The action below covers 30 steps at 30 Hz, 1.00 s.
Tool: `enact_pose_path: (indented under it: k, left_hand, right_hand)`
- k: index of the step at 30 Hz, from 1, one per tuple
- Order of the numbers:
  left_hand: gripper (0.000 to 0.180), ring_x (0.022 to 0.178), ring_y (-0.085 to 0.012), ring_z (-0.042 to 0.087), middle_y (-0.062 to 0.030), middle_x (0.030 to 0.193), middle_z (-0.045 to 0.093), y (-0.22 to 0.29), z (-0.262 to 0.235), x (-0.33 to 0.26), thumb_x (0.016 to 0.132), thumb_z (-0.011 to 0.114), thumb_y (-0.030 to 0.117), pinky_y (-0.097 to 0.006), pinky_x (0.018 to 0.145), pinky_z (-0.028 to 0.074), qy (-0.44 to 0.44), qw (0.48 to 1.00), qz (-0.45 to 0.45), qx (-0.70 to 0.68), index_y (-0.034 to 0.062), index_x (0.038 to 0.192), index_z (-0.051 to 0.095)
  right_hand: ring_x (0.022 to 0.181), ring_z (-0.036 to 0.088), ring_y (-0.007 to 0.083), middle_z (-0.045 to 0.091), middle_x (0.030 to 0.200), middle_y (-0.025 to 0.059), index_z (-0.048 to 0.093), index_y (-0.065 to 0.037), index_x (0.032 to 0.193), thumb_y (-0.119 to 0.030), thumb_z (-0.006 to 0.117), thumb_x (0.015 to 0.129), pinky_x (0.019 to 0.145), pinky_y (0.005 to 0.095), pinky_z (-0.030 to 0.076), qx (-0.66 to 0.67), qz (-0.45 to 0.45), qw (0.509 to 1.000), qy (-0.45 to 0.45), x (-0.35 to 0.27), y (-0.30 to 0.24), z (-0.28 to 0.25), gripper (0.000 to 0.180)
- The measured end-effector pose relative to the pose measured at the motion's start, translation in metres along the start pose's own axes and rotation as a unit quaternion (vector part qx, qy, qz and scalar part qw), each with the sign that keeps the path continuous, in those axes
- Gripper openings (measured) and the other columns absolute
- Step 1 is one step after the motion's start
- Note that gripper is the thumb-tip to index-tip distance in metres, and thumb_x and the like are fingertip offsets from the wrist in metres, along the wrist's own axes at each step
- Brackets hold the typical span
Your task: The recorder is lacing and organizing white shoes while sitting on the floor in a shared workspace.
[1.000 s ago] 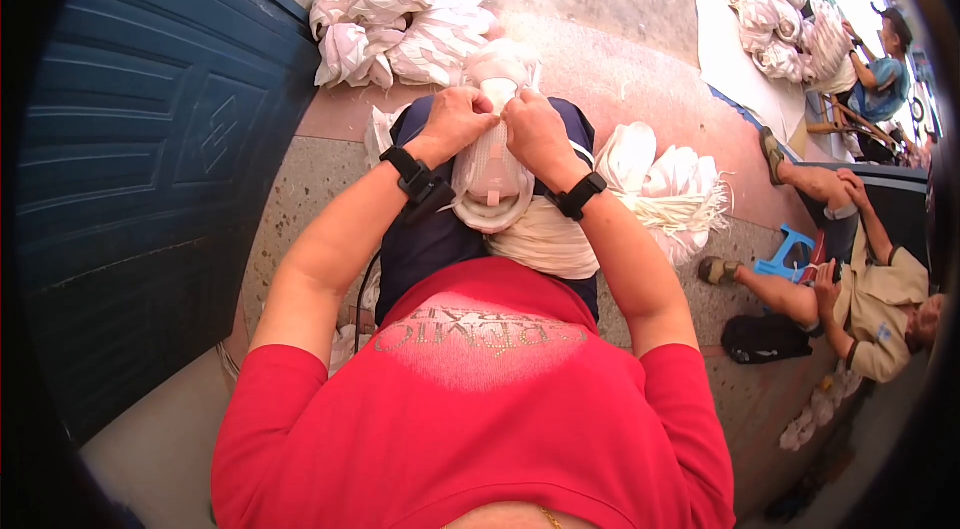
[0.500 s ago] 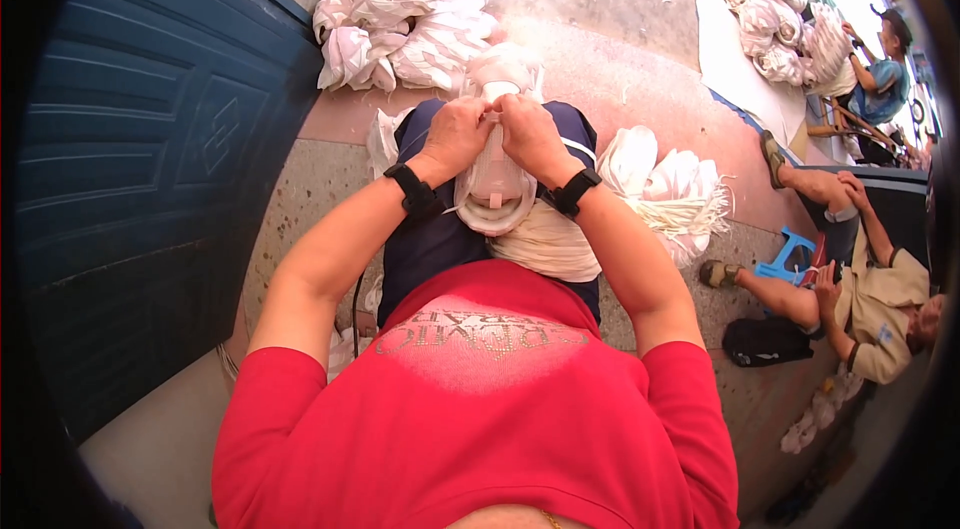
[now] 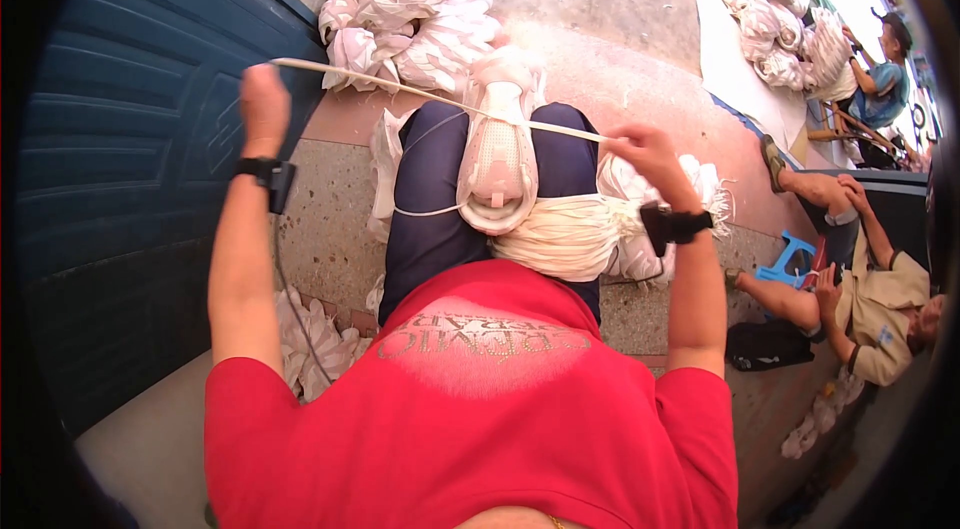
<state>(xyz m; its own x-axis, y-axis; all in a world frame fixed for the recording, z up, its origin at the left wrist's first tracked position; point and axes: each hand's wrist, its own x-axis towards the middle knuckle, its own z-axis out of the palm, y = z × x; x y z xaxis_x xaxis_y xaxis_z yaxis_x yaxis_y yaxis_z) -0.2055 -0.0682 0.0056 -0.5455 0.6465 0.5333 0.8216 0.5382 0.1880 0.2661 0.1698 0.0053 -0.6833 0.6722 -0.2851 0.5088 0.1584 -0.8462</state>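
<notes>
A pale pink and white shoe upper [image 3: 500, 169] lies along my lap between my thighs, its heel toward me. From it a cream shoelace [image 3: 400, 89] runs taut out to both sides. My left hand [image 3: 265, 109], raised at the left, is closed on one end of the lace. On the right my right hand [image 3: 650, 154] pinches the other end, lower and closer to the shoe. A bundle of cream laces [image 3: 565, 234] rests across my right thigh beside the heel.
Piles of pale shoe uppers [image 3: 420, 19] lie on the floor ahead and at my right. A dark blue panelled door [image 3: 170, 149] stands close on the left. Two people sit at the right, the nearer by a blue stool [image 3: 790, 257]. More uppers [image 3: 315, 344] lie by my left hip.
Both hands were together over the front of the shoe. They have moved wide apart, left and right, and the lace is now stretched between them.
</notes>
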Motion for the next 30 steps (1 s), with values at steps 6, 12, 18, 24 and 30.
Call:
enact_pose_path:
  k: [6,12,18,24,30]
  left_hand:
    - [0.014,0.07,-0.0223,0.063,-0.0148,0.08,0.06,-0.201,-0.148,0.007,0.083,0.044,0.002,-0.028,0.059,0.053,0.301,0.788,-0.47,-0.259,-0.0064,0.087,0.055]
    - [0.012,0.051,-0.0085,0.046,-0.0043,0.071,0.05,-0.208,-0.193,0.017,0.086,0.048,0.006,-0.022,0.043,0.037,0.117,0.694,-0.368,-0.607,-0.0035,0.093,0.05]
    - [0.019,0.047,-0.0009,0.035,0.006,0.063,0.042,0.003,-0.071,0.015,0.086,0.054,0.016,-0.016,0.041,0.028,-0.211,0.731,-0.293,-0.579,0.0041,0.1,0.051]
    - [0.025,0.065,-0.0072,0.056,-0.0041,0.077,0.061,0.166,-0.007,-0.045,0.081,0.058,0.012,-0.019,0.059,0.046,-0.541,0.639,-0.211,-0.505,-0.0018,0.102,0.057]
    - [0.015,0.063,-0.0192,0.059,-0.0095,0.075,0.062,0.194,0.036,-0.075,0.08,0.057,0.011,-0.031,0.059,0.047,-0.387,0.859,-0.005,-0.335,-0.0015,0.082,0.064]
  right_hand:
    - [0.041,0.026,0.0057,0.032,0.054,-0.0059,0.057,-0.006,0.093,-0.012,0.049,0.089,0.042,0.0205,0.025,0.616,0.006,0.745,0.256,-0.098,0.069,-0.186,0.011]
    - [0.082,0.054,0.0196,0.055,0.082,0.0085,0.051,0.003,0.09,0.001,0.039,0.088,0.077,0.0268,0.045,0.718,-0.268,0.577,0.283,-0.18,0.094,-0.333,0.013]
    - [0.095,0.058,0.0178,0.06,0.102,0.0122,0.054,0.002,0.107,-0.009,0.046,0.09,0.089,0.0288,0.045,0.454,-0.178,0.812,0.321,-0.092,0.026,-0.211,0.022]
    - [0.072,0.054,0.0286,0.055,0.085,0.0145,0.059,0.0,0.075,-0.014,0.058,0.081,0.061,0.0347,0.044,-0.263,-0.341,0.871,0.235,-0.001,-0.016,0.015,0.015]
    - [0.069,0.057,0.0352,0.058,0.072,0.0225,0.059,0.001,0.086,-0.014,0.048,0.085,0.062,0.037,0.045,-0.004,-0.075,0.997,0.021,0.018,-0.015,0.094,0.019]
